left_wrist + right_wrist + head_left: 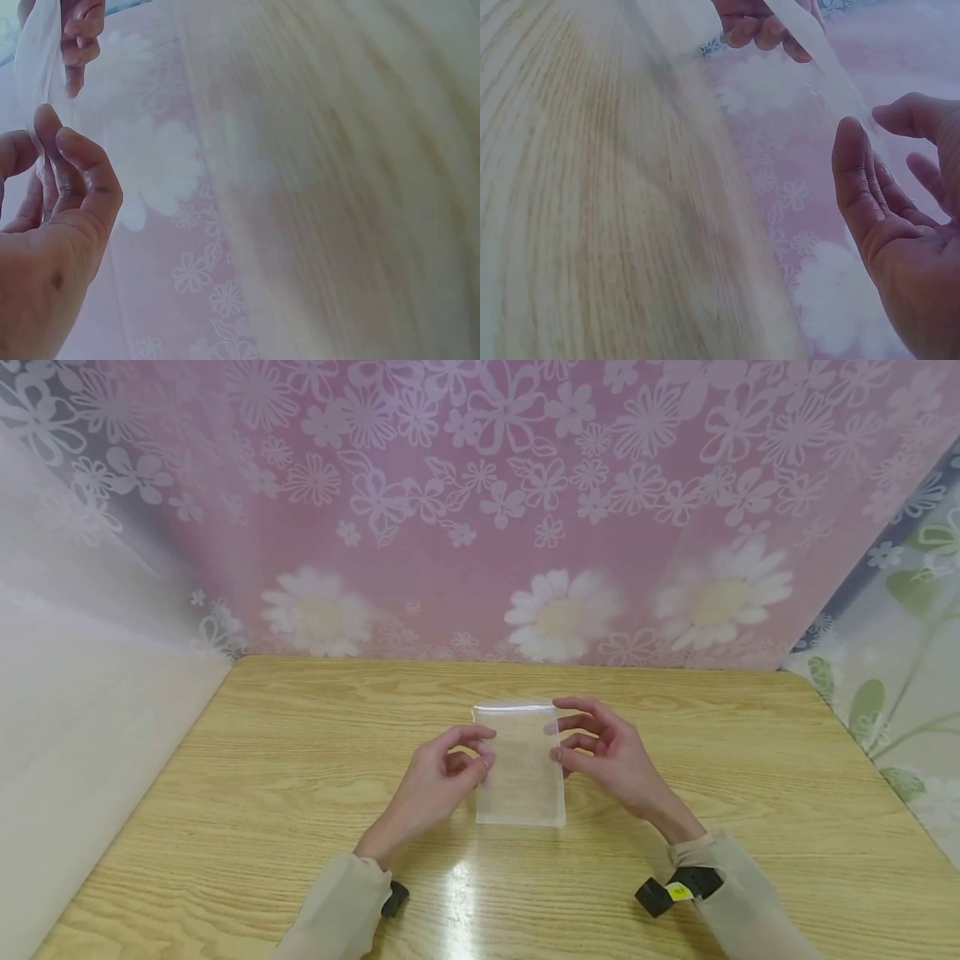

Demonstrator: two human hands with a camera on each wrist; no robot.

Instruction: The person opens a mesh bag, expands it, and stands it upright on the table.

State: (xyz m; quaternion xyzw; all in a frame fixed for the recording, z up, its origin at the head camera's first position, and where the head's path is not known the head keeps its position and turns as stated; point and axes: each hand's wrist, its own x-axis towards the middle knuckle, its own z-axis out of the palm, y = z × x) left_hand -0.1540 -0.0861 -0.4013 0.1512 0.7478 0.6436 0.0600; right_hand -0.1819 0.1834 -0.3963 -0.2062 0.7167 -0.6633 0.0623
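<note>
A small, see-through white drawstring bag (521, 785) is held upright between both hands in the head view, with a white cord along its top edge. Its left edge is pinched by my left hand (441, 781), thumb in front and some fingers behind the sheer fabric. On the opposite edge, my right hand (615, 762) grips with thumb and fingers, the index finger reaching the top corner. From the left wrist, the bag (39, 64) appears nearly edge-on. The right wrist view shows its thin fabric (821, 60) running between the hands. Nothing is visible inside it.
A wood-grain table (262, 860) lies under the hands. Behind it hangs a pink flowered curtain (435, 568), with a pale panel (97, 677) on the left and a leafy print cloth (885, 693) on the right. Black wrist devices (656, 897) are on both wrists.
</note>
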